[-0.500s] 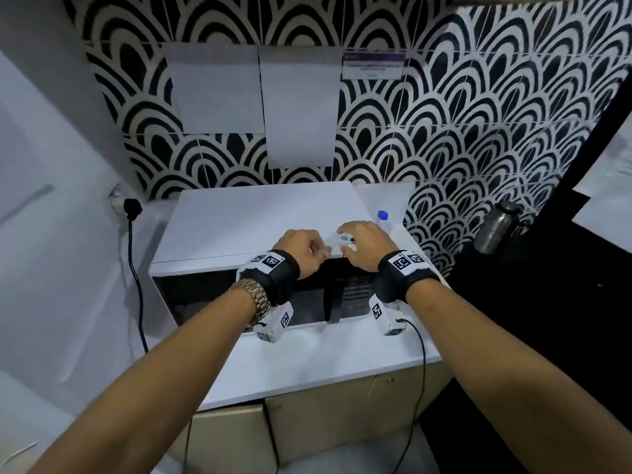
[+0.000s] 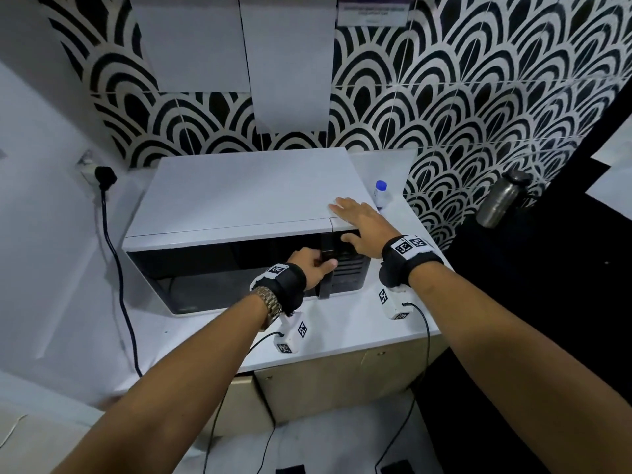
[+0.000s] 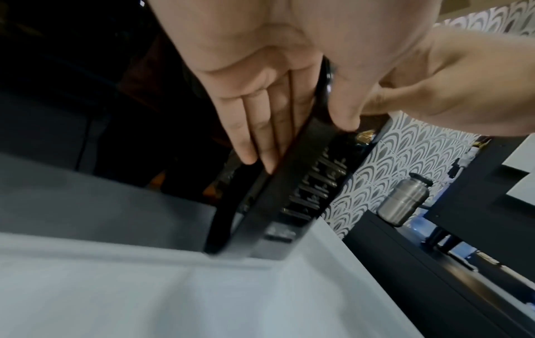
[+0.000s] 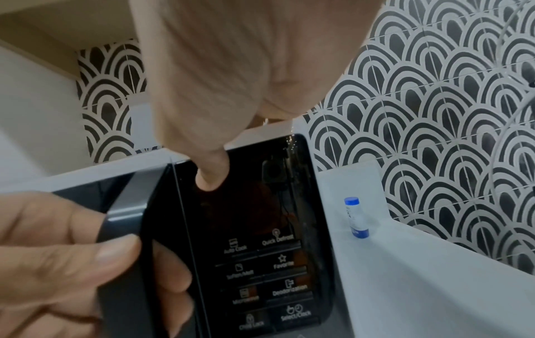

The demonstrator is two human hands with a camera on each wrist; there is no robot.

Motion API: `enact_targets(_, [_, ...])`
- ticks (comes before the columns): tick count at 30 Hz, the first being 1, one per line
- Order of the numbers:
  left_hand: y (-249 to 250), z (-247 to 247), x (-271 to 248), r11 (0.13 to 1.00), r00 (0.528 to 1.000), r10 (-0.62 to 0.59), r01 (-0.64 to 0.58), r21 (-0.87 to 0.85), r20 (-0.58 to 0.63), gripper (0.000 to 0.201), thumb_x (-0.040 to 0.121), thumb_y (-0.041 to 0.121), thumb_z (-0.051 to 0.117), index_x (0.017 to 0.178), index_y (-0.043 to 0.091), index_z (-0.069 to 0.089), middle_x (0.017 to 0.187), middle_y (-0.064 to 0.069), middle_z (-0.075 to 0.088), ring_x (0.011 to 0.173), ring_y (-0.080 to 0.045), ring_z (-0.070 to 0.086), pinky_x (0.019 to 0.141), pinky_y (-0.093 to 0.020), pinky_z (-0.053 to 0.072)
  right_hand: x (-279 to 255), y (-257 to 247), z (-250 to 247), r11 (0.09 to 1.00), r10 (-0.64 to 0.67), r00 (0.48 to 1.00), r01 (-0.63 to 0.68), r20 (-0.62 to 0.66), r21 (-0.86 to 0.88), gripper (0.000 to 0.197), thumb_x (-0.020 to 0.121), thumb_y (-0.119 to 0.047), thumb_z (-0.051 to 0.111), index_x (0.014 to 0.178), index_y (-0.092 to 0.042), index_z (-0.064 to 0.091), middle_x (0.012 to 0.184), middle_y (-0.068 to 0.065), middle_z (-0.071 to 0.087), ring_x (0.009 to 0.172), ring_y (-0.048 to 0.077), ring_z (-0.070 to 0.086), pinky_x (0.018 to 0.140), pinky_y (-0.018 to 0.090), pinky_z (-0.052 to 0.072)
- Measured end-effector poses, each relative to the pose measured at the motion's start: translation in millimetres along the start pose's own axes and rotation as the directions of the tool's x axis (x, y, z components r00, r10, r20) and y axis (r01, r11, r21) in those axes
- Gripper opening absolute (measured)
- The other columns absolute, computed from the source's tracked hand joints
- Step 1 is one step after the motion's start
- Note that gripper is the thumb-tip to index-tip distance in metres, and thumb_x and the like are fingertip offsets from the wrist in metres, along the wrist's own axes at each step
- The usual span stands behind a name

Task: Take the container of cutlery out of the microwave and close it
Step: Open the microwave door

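Nearest, the left hand [image 2: 313,265] grips the dark vertical door handle [image 2: 327,268] of the microwave [image 2: 239,196]: fingers curl behind the bar and the thumb presses its front face, as both wrist views confirm. The door [image 2: 222,271] lies flush with the front frame; its dark glass hides the interior, so the container of cutlery cannot be located from these views. Just right of the handle, the right hand [image 2: 364,227] lies flat and open on the microwave's top right corner, fingers extended over the white casing, thumb [image 4: 212,173] hanging down onto the black control panel [image 4: 260,228]; it holds nothing. The microwave stands on a white counter [image 2: 342,340] above beige cabinet doors [image 2: 325,388]. Beside the microwave's right wall stands a small white bottle with a blue cap [image 2: 381,193], upright. Farther right, a steel flask [image 2: 501,200] stands on a dark surface. At far left, a black plug [image 2: 104,176] sits in a wall socket. Behind everything, a black-and-white scallop-patterned tile wall [image 2: 461,97] carries white paper sheets [image 2: 287,63].
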State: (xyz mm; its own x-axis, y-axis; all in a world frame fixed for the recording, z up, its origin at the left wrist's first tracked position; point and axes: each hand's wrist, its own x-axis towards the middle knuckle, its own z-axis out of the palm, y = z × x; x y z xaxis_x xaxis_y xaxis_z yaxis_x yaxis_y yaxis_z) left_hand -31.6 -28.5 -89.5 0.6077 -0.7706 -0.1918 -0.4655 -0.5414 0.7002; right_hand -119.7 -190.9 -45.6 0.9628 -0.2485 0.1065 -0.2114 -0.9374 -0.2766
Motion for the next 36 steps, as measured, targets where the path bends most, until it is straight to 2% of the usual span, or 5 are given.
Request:
enact_targets(6, [-1,17,3,1.0,0.998,-0.019,0.02,0.015,-0.067,0.046,0.087,0.054,0.054,0.102,0.013,0.07,0.1,-0.011,0.074,0.097,-0.029,0.067,0.086,-0.035,0.055,3,7,4,0.999,-0.046,0.999,0.046,-0.011,-0.022,0.069,0.094,-0.011,0.058,0.154,-0.018,0.024,0.163,0.007,0.02,0.152,0.023,0.014,0.124,0.04,0.009])
enact_targets(20, [5,27,-2,0.994,0.986,-0.093,0.1,0.047,-0.142,0.046,0.094,0.046,0.05,0.106,0.003,0.061,0.107,-0.022,0.068,0.108,-0.038,0.059,0.083,-0.034,0.046,3,8,5,0.998,-0.06,0.998,0.06,-0.024,-0.022,0.069,0.094,-0.01,0.057,0.154,-0.018,0.024,0.163,0.009,0.018,0.152,0.024,0.012,0.124,0.04,0.007])
enact_targets(26, [9,28,-7,0.991,0.98,-0.129,0.133,0.02,-0.151,0.045,0.094,0.048,0.049,0.104,0.005,0.059,0.108,-0.023,0.065,0.105,-0.037,0.058,0.078,-0.031,0.04,3,8,4,0.997,-0.069,0.997,0.069,-0.021,-0.022,0.069,0.094,-0.01,0.058,0.154,-0.018,0.024,0.163,0.01,0.018,0.152,0.024,0.012,0.124,0.042,0.008])
enact_targets(31, [4,29,-22,0.996,0.989,-0.089,0.091,0.017,-0.121,0.039,0.09,0.055,0.049,0.086,0.017,0.061,0.097,-0.012,0.07,0.096,-0.027,0.063,0.082,-0.033,0.052,3,12,5,0.997,-0.078,0.997,0.077,-0.019,-0.029,0.068,0.094,-0.01,0.057,0.154,-0.017,0.024,0.163,0.01,0.018,0.152,0.024,0.012,0.124,0.042,0.007])
enact_targets(36, [-15,38,-56,0.997,0.994,-0.066,0.07,0.032,-0.091,0.055,0.079,0.069,0.046,0.093,0.02,0.067,0.092,-0.004,0.073,0.083,-0.019,0.069,0.08,-0.039,0.059,2,6,0,0.996,-0.064,0.998,0.065,0.022,-0.064,0.069,0.094,-0.009,0.056,0.154,-0.015,0.022,0.163,0.012,0.016,0.152,0.026,0.011,0.124,0.042,0.007])
